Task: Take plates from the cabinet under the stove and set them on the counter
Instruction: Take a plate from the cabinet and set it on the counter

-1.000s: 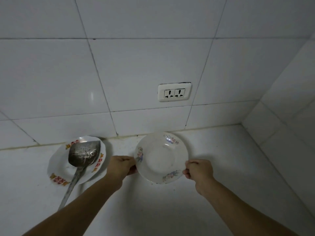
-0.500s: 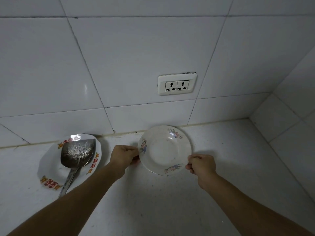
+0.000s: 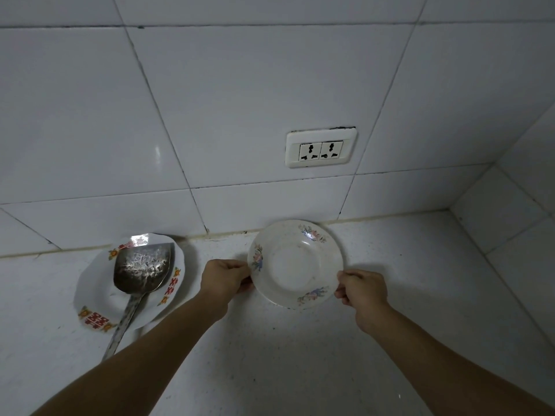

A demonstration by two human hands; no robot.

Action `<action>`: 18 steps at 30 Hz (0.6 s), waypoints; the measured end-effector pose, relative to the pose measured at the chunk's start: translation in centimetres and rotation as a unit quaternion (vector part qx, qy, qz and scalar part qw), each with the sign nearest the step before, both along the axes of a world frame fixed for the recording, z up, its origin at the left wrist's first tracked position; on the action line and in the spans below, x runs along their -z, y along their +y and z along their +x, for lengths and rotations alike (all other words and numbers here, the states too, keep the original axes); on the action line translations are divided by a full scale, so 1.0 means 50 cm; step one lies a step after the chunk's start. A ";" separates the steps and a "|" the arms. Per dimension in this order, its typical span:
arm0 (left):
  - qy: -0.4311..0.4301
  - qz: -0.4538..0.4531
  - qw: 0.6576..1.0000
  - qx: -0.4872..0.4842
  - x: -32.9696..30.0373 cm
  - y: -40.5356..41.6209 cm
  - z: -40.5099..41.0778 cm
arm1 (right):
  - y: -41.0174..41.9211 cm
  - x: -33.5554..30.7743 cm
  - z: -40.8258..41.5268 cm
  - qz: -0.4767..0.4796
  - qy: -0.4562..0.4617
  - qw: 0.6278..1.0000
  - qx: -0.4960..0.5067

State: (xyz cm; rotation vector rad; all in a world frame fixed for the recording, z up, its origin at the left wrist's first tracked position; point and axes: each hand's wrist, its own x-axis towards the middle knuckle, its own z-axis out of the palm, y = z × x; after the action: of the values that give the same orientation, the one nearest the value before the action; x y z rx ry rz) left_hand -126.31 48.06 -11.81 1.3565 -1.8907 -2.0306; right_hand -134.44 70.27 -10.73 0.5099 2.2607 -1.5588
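A white plate with small flower prints (image 3: 295, 262) is held between both my hands at the back of the white counter (image 3: 270, 355), close to the tiled wall. My left hand (image 3: 223, 277) grips its left rim and my right hand (image 3: 362, 288) pinches its right rim. The plate sits low over the counter; I cannot tell whether it touches the surface.
To the left lies another white plate with red and orange patterns (image 3: 96, 304), with a metal spatula (image 3: 141, 270) resting on it, handle toward me. A double wall socket (image 3: 320, 150) is above the held plate. The tiled side wall (image 3: 510, 235) closes the counter's right corner.
Both hands have carried the flower plate a little farther toward the back wall and lower toward the counter. The patterned plate and spatula have stayed put.
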 end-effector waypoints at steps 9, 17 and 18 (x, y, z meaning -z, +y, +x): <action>-0.013 -0.013 1.000 0.005 0.001 0.005 0.002 | 0.002 0.001 0.000 -0.009 -0.008 1.000 0.000; -0.049 -0.109 0.992 0.050 -0.033 0.005 0.001 | 0.015 -0.018 -0.001 -0.010 -0.042 0.999 -0.014; -0.049 -0.118 0.990 0.059 -0.041 0.006 0.003 | 0.018 -0.023 0.001 0.006 -0.029 0.999 -0.028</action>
State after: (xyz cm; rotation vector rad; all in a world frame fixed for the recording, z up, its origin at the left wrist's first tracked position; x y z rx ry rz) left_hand -126.15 48.35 -9.77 1.3354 -2.2177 -1.7450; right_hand -134.38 71.17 -9.58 0.4854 2.2227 -1.4858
